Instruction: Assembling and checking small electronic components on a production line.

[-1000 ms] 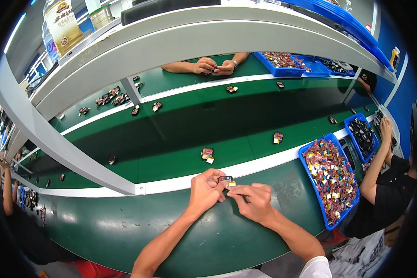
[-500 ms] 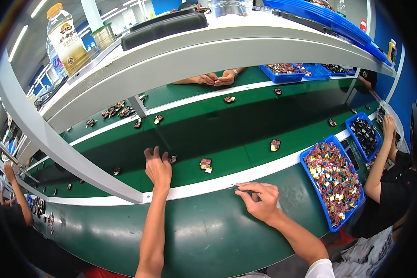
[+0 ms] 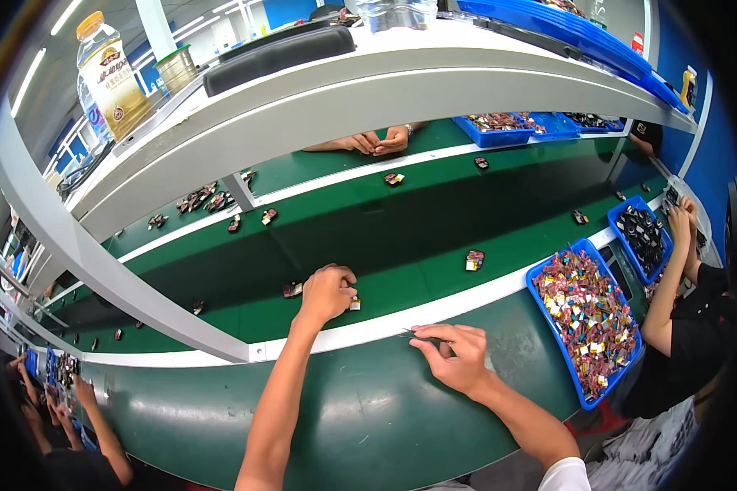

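Observation:
My left hand (image 3: 327, 293) reaches over the green conveyor belt, fingers curled down around a small dark-red and black electronic part with a white tab (image 3: 354, 304). Most of that part is hidden under the fingers, and whether it is lifted off the belt does not show. Just left of the hand lies another small part (image 3: 292, 290). Above the bench's near strip, my right hand (image 3: 457, 353) pinches thin tweezers (image 3: 408, 333), their tips pointing left. More small parts, one a dark piece with a white tab (image 3: 474, 260), are scattered along the belt (image 3: 418, 290).
A blue tray (image 3: 540, 299) heaped with parts stands at my right; a smaller blue tray (image 3: 668, 245) holds black pieces. A white shelf (image 3: 385, 86) spans above, its post (image 3: 164, 303) at left. Co-workers' hands (image 3: 378, 141) are across the belt, others at both sides.
My left hand has moved right and curled from spread fingers over the part with the white tab. The belt's parts have shifted slightly left. My right hand stays nearly still with the tweezers.

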The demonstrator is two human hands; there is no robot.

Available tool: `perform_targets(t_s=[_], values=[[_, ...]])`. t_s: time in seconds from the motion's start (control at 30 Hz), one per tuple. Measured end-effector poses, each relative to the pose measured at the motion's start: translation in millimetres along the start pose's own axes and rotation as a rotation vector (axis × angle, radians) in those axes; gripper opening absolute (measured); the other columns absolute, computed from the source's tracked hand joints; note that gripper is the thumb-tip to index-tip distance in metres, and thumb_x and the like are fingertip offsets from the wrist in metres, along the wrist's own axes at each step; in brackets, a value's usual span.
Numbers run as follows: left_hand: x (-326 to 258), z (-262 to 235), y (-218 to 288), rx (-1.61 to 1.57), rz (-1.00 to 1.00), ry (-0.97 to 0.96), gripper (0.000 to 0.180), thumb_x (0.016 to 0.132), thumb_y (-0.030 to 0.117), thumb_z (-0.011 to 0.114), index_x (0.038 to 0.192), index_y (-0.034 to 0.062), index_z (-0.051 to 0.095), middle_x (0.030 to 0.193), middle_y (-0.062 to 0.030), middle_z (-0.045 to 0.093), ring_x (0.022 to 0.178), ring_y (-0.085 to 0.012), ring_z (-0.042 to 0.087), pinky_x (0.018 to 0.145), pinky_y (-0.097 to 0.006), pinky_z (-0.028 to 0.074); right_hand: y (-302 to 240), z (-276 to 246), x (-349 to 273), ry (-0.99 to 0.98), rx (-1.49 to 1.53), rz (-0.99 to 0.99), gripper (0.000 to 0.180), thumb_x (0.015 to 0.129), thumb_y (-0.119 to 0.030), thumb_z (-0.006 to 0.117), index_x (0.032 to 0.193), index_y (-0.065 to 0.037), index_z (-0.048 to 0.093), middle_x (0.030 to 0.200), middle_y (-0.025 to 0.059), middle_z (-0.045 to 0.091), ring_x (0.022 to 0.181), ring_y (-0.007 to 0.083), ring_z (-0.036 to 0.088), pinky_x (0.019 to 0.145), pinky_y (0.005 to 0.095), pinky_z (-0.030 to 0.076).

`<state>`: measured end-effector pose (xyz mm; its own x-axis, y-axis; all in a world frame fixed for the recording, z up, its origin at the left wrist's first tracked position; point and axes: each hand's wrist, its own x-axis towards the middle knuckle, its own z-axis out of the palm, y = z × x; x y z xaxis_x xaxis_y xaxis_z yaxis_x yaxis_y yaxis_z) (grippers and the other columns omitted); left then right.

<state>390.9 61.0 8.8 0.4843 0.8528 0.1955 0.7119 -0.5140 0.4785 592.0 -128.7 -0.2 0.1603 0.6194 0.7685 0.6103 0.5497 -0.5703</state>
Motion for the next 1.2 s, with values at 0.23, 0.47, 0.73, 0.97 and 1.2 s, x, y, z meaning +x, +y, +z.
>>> perform_targets(t_s=[0.23, 0.47, 0.73, 0.97, 1.2], values=[[-25.2, -11.3, 1.2, -0.407, -0.295, -0.089, 0.009, 0.079, 0.004, 0.071, 0.086, -0.0024, 0.070, 0.073, -0.0076, 0.069, 0.061, -0.0119, 0.062, 0.057, -0.028, 0.049, -1.7, -1.9, -2.2, -0.055, 0.108, 0.215, 0.015, 0.077, 0.003, 0.080, 0.088, -0.001, 0.071, 0.093, 0.0088, 0.078, 0.043, 0.0025, 0.046, 0.047, 0.0198, 0.038], [-59.7, 4.6, 40.7, -0.893, -0.371, -0.151, 0.009, 0.087, 0.002, 0.061, 0.094, -0.0044, 0.063, 0.068, -0.0065, 0.065, 0.052, -0.0107, 0.059, 0.040, -0.025, 0.038, 0.7, -3.7, -2.2, 0.010, 0.493, 0.609, 0.013, 0.085, 0.004, 0.077, 0.095, 0.004, 0.068, 0.082, 0.0030, 0.071, 0.055, -0.0030, 0.043, 0.049, 0.0156, 0.032], [-76.1, 15.2, 73.6, -0.955, -0.359, -0.097, 0.013, 0.095, 0.007, 0.062, 0.093, -0.0049, 0.058, 0.070, -0.0112, 0.068, 0.049, -0.0164, 0.066, 0.034, -0.027, 0.038, -3.9, 1.0, -6.6, -0.017, 0.507, 0.573, 0.012, 0.085, 0.005, 0.076, 0.095, 0.004, 0.068, 0.082, 0.0048, 0.073, 0.055, -0.0032, 0.047, 0.048, 0.0156, 0.033], [-80.9, 24.9, 77.1, -1.022, -0.353, -0.090, 0.014, 0.096, 0.008, 0.060, 0.093, -0.0055, 0.056, 0.066, -0.0121, 0.067, 0.047, -0.0184, 0.065, 0.035, -0.028, 0.043, -1.6, 0.9, -10.4, -0.037, 0.323, 0.479, 0.014, 0.083, 0.002, 0.080, 0.093, 0.001, 0.070, 0.079, 0.0046, 0.074, 0.048, -0.0017, 0.047, 0.045, 0.0170, 0.031], [-81.4, 24.5, 79.9, -0.972, -0.373, -0.060, 0.014, 0.096, 0.008, 0.060, 0.093, -0.0057, 0.056, 0.066, -0.0128, 0.067, 0.045, -0.0188, 0.064, 0.035, -0.029, 0.043, -1.3, 1.1, -10.3, -0.047, 0.099, 0.325, 0.012, 0.080, -0.001, 0.082, 0.087, -0.001, 0.072, 0.076, 0.0005, 0.073, 0.042, -0.0009, 0.045, 0.043, 0.0190, 0.029]])
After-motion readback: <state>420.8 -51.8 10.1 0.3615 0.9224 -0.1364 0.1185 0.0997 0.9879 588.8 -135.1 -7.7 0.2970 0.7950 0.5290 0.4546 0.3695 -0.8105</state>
